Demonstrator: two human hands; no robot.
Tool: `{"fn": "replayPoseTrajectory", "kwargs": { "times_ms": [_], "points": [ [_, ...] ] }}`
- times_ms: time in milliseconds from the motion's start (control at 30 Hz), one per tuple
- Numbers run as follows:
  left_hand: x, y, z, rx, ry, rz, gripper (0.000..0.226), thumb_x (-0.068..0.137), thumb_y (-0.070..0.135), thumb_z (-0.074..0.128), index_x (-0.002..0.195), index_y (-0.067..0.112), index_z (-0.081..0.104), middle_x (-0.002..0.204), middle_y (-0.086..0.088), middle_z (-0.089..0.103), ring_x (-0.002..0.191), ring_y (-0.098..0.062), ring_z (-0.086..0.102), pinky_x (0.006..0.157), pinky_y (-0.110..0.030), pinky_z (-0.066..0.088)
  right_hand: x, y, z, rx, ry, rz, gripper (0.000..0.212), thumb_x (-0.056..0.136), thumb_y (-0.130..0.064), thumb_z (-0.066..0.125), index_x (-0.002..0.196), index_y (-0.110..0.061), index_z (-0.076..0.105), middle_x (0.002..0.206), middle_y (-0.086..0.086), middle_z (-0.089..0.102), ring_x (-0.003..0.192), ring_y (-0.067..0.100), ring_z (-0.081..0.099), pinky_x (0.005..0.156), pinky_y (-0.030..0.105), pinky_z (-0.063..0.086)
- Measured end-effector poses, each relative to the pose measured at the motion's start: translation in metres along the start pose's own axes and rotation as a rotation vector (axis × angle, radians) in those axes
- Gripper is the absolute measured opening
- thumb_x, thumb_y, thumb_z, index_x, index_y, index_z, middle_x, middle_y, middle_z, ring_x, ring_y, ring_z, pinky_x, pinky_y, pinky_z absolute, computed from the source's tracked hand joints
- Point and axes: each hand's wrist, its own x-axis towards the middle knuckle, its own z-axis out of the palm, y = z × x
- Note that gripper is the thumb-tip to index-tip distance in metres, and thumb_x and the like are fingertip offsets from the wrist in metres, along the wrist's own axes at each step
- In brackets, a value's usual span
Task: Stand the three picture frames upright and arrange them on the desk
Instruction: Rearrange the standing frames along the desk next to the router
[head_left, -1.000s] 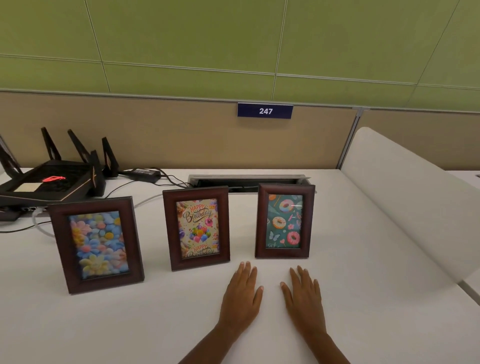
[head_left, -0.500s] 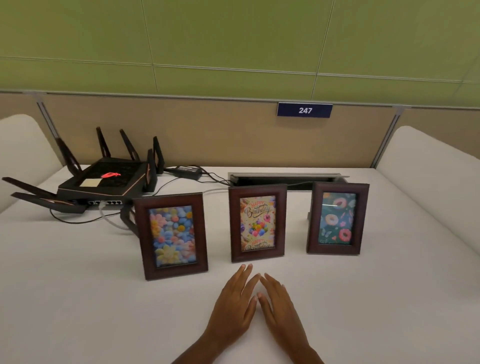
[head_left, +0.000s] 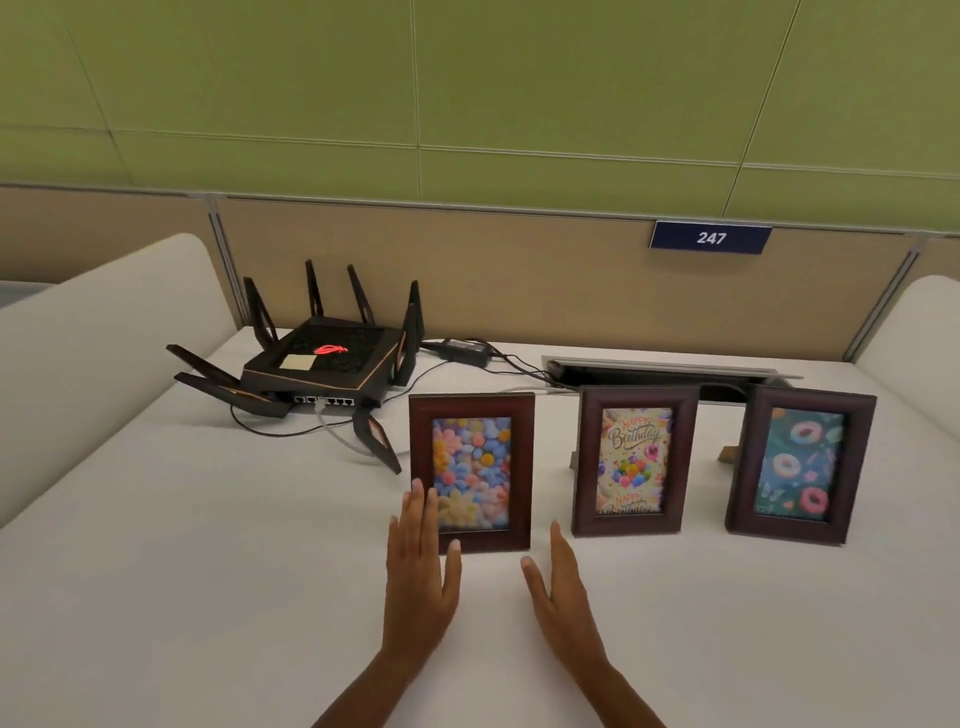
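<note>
I see three frames standing upright in a row on the white surface (head_left: 208, 597): the flower frame (head_left: 471, 472), the birthday frame (head_left: 635, 461) and the donut frame (head_left: 800, 465). My left hand (head_left: 422, 582) overlaps the flower frame's lower left corner, fingers straight and unclenched. My right hand (head_left: 563, 592) lies flat, splayed, just before the gap between the flower and birthday frames, holding nothing.
</note>
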Motion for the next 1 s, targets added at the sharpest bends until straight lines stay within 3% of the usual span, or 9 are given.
{"fn": "replayPoseTrajectory", "kwargs": {
  "times_ms": [67,133,233,367,467,667,1000],
  "points": [
    [0.004,-0.012,0.002,-0.109,0.018,-0.169,0.061,0.092,0.051,0.015,0.142,0.018,0.01,0.153,-0.004,0.009,0.144,-0.018,0.009,0.12,-0.028,0.005,0.004,-0.004,0.004,0.027,0.014,0.018,0.063,0.094,-0.034,0.038,0.144,-0.018,0.004,0.156,0.002,0.01,0.143,0.018,0.013,0.116,0.032,0.014],
    [0.011,-0.019,0.003,-0.239,-0.019,-0.349,0.055,0.097,0.031,0.031,0.144,0.016,0.007,0.156,-0.007,0.01,0.144,-0.023,0.012,0.119,-0.041,0.017,0.009,-0.009,0.006,0.043,0.024,0.043,0.064,0.094,-0.034,0.039,0.144,-0.016,0.004,0.156,0.004,0.01,0.143,0.02,0.014,0.115,0.034,0.015],
    [0.02,-0.026,0.003,-0.411,-0.142,-0.503,0.055,0.097,0.018,0.034,0.145,0.013,0.007,0.156,-0.01,0.015,0.142,-0.027,0.021,0.113,-0.039,0.027,0.016,-0.012,0.007,0.069,0.034,0.069,0.065,0.094,-0.032,0.04,0.144,-0.014,0.003,0.156,0.006,0.01,0.142,0.022,0.016,0.115,0.034,0.017],
    [0.025,-0.028,0.006,-0.517,-0.24,-0.519,0.052,0.098,0.016,0.032,0.145,0.01,0.011,0.153,-0.011,0.023,0.14,-0.027,0.028,0.114,-0.04,0.031,0.025,-0.016,0.007,0.103,0.018,0.079,0.062,0.095,-0.026,0.039,0.144,-0.014,0.004,0.155,0.007,0.016,0.141,0.024,0.021,0.114,0.035,0.02],
    [0.029,-0.026,0.005,-0.557,-0.25,-0.505,0.048,0.098,0.015,0.032,0.144,0.008,0.019,0.146,-0.013,0.037,0.132,-0.027,0.04,0.106,-0.037,0.04,0.028,-0.018,0.008,0.127,0.006,0.057,0.055,0.096,-0.019,0.036,0.144,-0.012,0.008,0.152,0.01,0.024,0.139,0.025,0.027,0.113,0.037,0.025],
    [0.037,-0.032,0.0,-0.563,-0.259,-0.505,0.037,0.098,0.012,0.034,0.133,0.001,0.038,0.131,-0.017,0.053,0.119,-0.029,0.054,0.096,-0.04,0.05,0.033,-0.02,0.009,0.177,0.084,0.081,0.044,0.096,-0.007,0.034,0.14,-0.006,0.028,0.144,0.014,0.04,0.133,0.028,0.037,0.11,0.04,0.032],
    [0.042,-0.042,-0.026,-0.551,-0.211,-0.478,0.032,0.097,0.013,0.038,0.124,-0.001,0.046,0.122,-0.018,0.059,0.106,-0.022,0.057,0.087,-0.033,0.052,0.034,-0.039,0.021,0.19,0.198,0.035,0.035,0.094,-0.003,0.037,0.128,0.001,0.046,0.128,0.02,0.056,0.118,0.032,0.052,0.1,0.043,0.043]
  ]
}}
